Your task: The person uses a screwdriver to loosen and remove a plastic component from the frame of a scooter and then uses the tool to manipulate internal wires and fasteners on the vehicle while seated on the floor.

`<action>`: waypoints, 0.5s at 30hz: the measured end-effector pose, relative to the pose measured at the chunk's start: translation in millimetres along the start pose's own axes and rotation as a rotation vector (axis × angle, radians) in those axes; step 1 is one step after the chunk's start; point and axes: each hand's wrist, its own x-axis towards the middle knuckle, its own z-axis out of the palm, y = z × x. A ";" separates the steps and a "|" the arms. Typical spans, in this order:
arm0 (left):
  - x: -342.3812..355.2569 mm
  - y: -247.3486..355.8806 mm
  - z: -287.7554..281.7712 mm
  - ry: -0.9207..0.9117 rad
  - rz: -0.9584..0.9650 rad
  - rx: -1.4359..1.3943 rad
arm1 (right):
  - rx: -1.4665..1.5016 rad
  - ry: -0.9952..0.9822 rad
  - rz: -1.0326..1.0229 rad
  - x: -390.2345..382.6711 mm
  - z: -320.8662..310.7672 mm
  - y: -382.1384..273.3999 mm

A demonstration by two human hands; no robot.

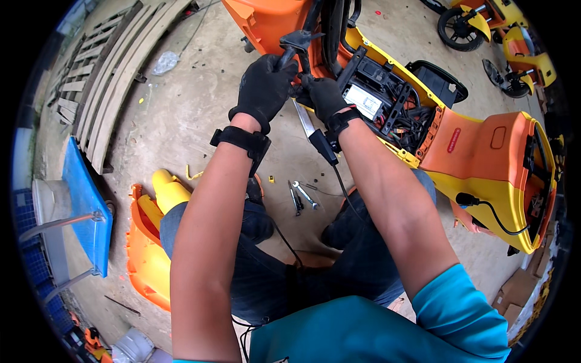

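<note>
Both my hands wear black gloves and are raised beside the front of an orange and yellow scooter [482,142] with its body partly opened. My left hand [261,89] is closed around the lower end of a black bracket-like part [296,41]; its exact kind is unclear. Close by on the right, my right hand [325,97] has its fingers closed at the bottom of the part's other black leg. The fingertips of the two hands nearly meet. Behind my right hand, a silver controller box [363,100] and tangled wires [407,121] show in the scooter's open bay.
Wrenches [306,195] lie on the concrete between my feet. An orange and yellow panel [148,266] rests by my left leg. Wooden pallets [115,85] and a blue board [85,209] stand at left. Other scooters [463,29] are at the far right.
</note>
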 end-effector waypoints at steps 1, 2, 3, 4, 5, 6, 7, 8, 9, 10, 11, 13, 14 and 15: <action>0.5 5.6 0.2 -0.009 -0.002 -0.097 | -0.010 -0.015 -0.057 3.8 -5.2 3.6; 1.2 9.9 1.2 -0.018 -0.005 -0.194 | -0.020 -0.030 -0.113 8.4 -11.3 8.9; 1.3 7.9 1.8 0.014 -0.018 -0.197 | 0.010 -0.037 -0.100 7.3 -9.1 8.1; 3.2 4.8 3.3 0.039 0.024 -0.188 | 0.041 -0.043 -0.088 6.5 -7.2 6.8; 5.6 2.2 4.8 0.065 0.067 -0.179 | 0.113 -0.027 -0.010 6.8 -6.1 4.3; 7.0 -2.3 5.7 0.089 0.105 -0.171 | 0.183 -0.011 0.073 4.3 -2.9 0.0; 6.5 -2.8 5.1 0.084 0.093 -0.153 | 0.118 -0.022 0.080 0.9 -1.2 -3.8; 6.3 -3.6 3.4 0.081 0.080 -0.136 | 0.052 -0.034 0.086 -3.0 0.0 -7.5; 6.2 -3.2 2.7 0.077 0.073 -0.119 | -0.013 -0.046 0.087 -4.3 -1.3 -9.0; 6.2 -4.7 2.9 0.091 0.072 -0.126 | -0.058 -0.073 0.028 -2.9 -1.7 -6.9; 6.0 -6.0 2.7 0.106 0.071 -0.133 | -0.103 -0.101 -0.032 -0.6 -1.8 -3.3; 8.3 2.5 9.9 0.077 0.066 -0.179 | -0.537 -0.144 -0.306 18.6 -23.8 15.3; 9.7 7.2 14.5 0.040 0.050 -0.216 | -0.740 -0.121 -0.450 28.5 -36.6 25.0; 6.0 -4.9 3.1 0.043 0.000 -0.237 | -0.986 -0.130 -0.581 15.1 -17.7 19.1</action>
